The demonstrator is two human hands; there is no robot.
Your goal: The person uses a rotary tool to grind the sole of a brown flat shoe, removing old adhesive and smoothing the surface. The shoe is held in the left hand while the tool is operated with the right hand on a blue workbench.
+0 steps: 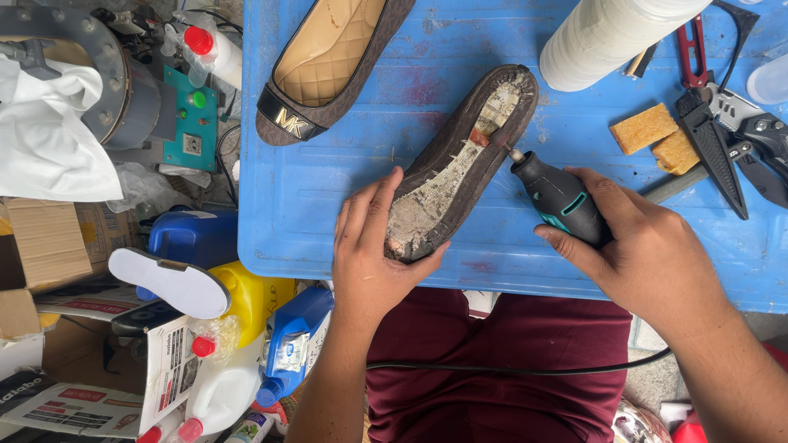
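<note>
Shoe (460,168) sole-up, L hand (369,254); rotary tool (558,197), R hand (648,246).

Worktable and surrounding floor area

We see a scuffed blue plastic tabletop (328,205) lit by even daylight without hard shadows; to its left we note a grey round machine housing (123,90) draped with a white cloth (49,139), a teal control box (193,119), cardboard boxes (45,246) and printed papers (82,406); below the table edge we note a blue jug (193,238), a yellow jug (254,295), a white jug with red cap (217,390) and a white insole cutout (168,283); a strip of grey stone floor (657,377) shows at lower right
</note>
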